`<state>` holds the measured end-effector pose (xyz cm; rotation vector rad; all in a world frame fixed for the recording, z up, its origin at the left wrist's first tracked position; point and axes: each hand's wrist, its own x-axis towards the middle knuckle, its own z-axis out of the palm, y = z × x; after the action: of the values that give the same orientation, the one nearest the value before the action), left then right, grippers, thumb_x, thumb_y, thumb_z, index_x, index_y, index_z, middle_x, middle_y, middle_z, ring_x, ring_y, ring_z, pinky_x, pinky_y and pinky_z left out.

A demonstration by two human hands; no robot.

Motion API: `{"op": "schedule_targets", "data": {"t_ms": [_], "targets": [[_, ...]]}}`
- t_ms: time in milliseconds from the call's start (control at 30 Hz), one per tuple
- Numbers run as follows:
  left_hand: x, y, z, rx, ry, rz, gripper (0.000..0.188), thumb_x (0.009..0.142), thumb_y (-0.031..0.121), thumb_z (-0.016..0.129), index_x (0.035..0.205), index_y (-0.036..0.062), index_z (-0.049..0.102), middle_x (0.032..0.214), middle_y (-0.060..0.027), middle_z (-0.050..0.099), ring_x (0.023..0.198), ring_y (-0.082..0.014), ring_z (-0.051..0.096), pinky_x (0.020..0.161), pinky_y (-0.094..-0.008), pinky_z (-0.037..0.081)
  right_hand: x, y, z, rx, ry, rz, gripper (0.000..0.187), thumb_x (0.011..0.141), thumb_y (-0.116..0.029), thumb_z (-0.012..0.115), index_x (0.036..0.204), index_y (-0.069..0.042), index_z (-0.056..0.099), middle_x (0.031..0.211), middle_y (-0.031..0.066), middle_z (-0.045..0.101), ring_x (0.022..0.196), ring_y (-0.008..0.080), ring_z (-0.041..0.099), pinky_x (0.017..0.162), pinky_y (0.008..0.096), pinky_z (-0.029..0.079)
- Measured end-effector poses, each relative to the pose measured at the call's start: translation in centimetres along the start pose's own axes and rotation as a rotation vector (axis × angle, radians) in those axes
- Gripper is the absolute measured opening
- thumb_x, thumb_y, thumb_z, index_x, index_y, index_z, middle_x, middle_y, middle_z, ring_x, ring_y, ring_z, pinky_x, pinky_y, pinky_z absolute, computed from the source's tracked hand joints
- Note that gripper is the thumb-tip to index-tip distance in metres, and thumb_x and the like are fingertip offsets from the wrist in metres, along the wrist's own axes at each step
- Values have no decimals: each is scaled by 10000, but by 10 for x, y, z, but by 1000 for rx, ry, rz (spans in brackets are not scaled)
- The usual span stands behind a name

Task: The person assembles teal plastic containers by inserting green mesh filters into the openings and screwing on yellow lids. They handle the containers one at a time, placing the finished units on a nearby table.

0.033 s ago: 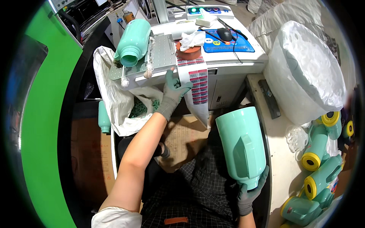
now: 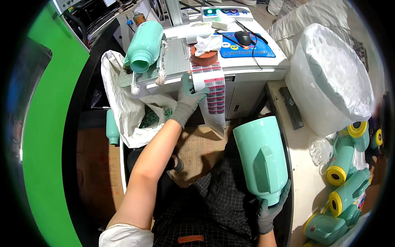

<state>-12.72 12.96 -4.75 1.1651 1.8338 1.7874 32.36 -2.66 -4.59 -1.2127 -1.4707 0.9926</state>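
My left hand [image 2: 189,98], in a grey glove, reaches up to a hanging strip of red and white labels [image 2: 214,92]. Its thumb lies on the strip's left edge and its fingers sit against the edge, pinching it. The strip runs down from a brown roll [image 2: 204,58] on the white machine table [image 2: 247,61]. My right hand [image 2: 269,210], also gloved, grips the neck of a large mint-green bottle [image 2: 261,158] held upside down over my lap. A second mint-green bottle [image 2: 144,41] lies on a perforated metal plate [image 2: 175,55] left of the roll.
A white sack [image 2: 123,107] holding green caps hangs below the plate. A big clear bag of white rings [image 2: 329,82] stands on the right. Several yellow-capped mint bottles [image 2: 341,164] lie at right. A mouse [image 2: 242,38] sits on a blue pad. A small bottle [image 2: 112,127] stands on the floor.
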Motion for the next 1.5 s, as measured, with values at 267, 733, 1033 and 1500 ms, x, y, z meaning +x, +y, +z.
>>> {"op": "schedule_targets", "data": {"t_ms": [267,733,1033,1500], "targets": [[20,3,10,21,-18,-166,307,817,20,832,1110,44,740,1109,-48,751,978,-132,687,852,-292,576,-3,10,-5,-47,-4,-50,979,815,-207,748,1608,78,250,1600,230,405,1445,313,452,1191,422,361],[-119,44,-10,-353,-16,-312,111,947,69,711,1043,16,731,963,-30,701,839,-109,646,778,-240,527,-23,4,4,23,-30,-80,1004,760,-89,749,1622,40,252,1620,205,389,1423,285,473,1158,407,401],[-186,128,26,-863,-341,-594,85,969,45,680,1038,9,712,907,-62,707,761,-132,656,686,-267,532,-32,9,11,-51,-76,-203,1043,845,-282,829,1620,58,221,1634,216,345,1431,315,459,1158,429,408],[-180,74,-22,160,-397,-415,304,865,211,853,993,16,658,791,7,644,703,-54,558,626,-244,475,-22,-5,11,-261,-131,-363,1080,807,-337,861,1648,-58,244,1641,257,319,1460,378,434,1144,471,423]]}}
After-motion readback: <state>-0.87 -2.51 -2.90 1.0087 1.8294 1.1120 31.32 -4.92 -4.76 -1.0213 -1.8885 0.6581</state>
